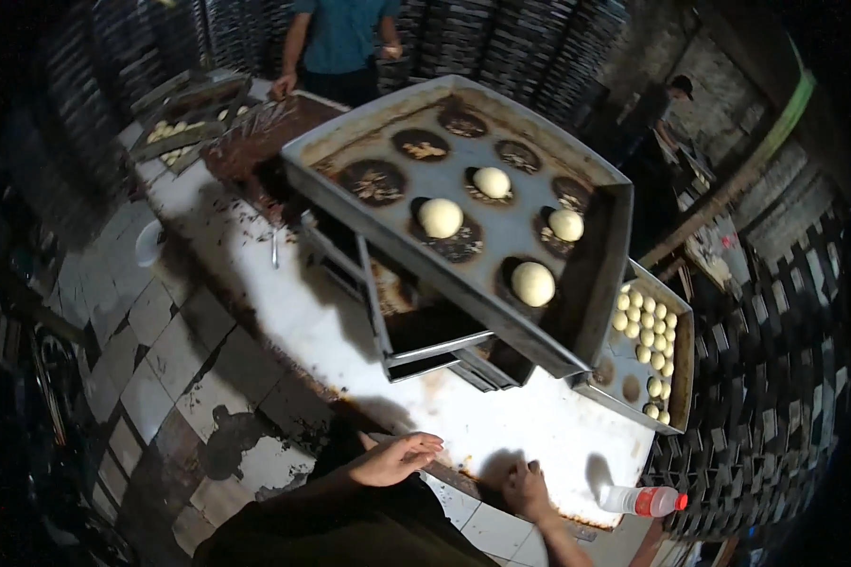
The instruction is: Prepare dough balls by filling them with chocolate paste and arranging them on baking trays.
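My left hand hovers at the near edge of the white table, empty, its fingers stretched out and apart from any object. To its right, my right hand is at the table edge with curled fingers; whatever they may hold is hidden. Beyond both hands, a large metal baking tray sits tilted on a stack of trays. Pale dough balls lie on several of its dark round marks, while other marks are bare. A second tray at the right carries rows of smaller-looking dough balls.
A clear bottle with a red cap lies by the right table corner. Dark brown crumbly stuff covers the far left, near a spoon-like utensil. A person in a teal shirt stands at the far end; another person works at right.
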`<action>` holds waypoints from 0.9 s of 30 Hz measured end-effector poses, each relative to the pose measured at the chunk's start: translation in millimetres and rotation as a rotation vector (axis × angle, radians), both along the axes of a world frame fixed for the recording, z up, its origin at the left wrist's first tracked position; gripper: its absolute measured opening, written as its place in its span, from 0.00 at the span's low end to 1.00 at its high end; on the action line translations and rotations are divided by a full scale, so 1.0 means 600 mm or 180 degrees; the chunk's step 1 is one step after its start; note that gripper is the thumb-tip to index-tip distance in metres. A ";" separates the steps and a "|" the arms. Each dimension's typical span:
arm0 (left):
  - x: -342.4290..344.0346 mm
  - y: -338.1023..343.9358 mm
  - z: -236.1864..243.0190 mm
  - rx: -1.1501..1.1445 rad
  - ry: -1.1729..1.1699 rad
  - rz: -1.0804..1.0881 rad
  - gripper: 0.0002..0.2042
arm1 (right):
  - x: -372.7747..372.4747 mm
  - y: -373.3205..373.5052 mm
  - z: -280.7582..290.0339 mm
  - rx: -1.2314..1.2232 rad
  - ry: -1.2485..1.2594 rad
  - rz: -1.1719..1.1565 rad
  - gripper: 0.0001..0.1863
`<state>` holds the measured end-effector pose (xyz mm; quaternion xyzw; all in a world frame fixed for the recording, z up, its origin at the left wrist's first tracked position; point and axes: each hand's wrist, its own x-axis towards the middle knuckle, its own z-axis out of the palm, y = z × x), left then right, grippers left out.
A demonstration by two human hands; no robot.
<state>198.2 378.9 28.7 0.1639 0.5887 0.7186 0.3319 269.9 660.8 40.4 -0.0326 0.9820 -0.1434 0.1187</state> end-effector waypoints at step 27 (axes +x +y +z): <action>-0.075 -0.146 0.062 -0.1089 -0.0299 -0.0851 0.11 | -0.363 0.193 0.459 0.0556 0.3122 -0.2213 0.18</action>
